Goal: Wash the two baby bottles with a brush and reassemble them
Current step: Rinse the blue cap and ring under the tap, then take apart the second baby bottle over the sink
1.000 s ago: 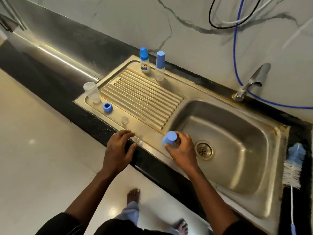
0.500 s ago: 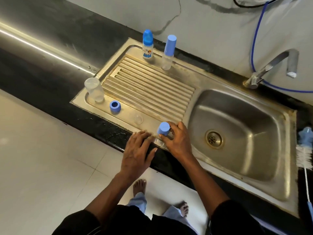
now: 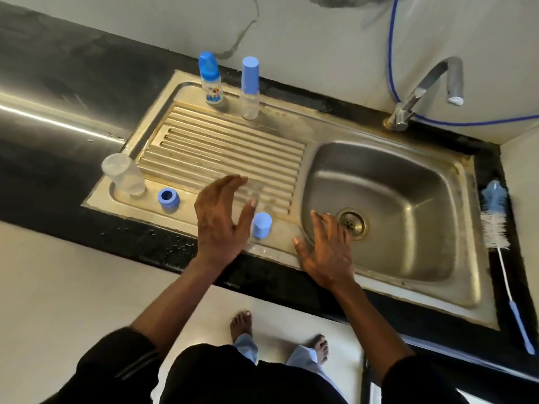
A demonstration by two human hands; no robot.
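Observation:
A blue cap (image 3: 261,225) stands alone on the drainboard's front edge, between my hands. My left hand (image 3: 223,220) hovers open just left of it, fingers spread over the ridges. My right hand (image 3: 323,246) is open over the basin's near rim and holds nothing. A clear bottle body (image 3: 124,174) stands upside down at the drainboard's left end, with a blue screw ring (image 3: 168,199) beside it. Two capped bottles stand at the back: a printed one (image 3: 210,78) and a plain one (image 3: 250,87). A bottle brush (image 3: 495,225) lies on the counter right of the sink.
The steel sink basin (image 3: 408,199) with its drain (image 3: 351,223) lies right of the ridged drainboard (image 3: 221,150). A tap (image 3: 423,91) stands behind it, and a blue hose (image 3: 390,45) runs along the wall. Black counter (image 3: 58,91) stretches left. My bare feet are on the floor below.
My right hand set the blue cap down on the drainboard's front edge, let go and moved right toward the basin. My left hand lifted off the counter edge and opened over the ridges.

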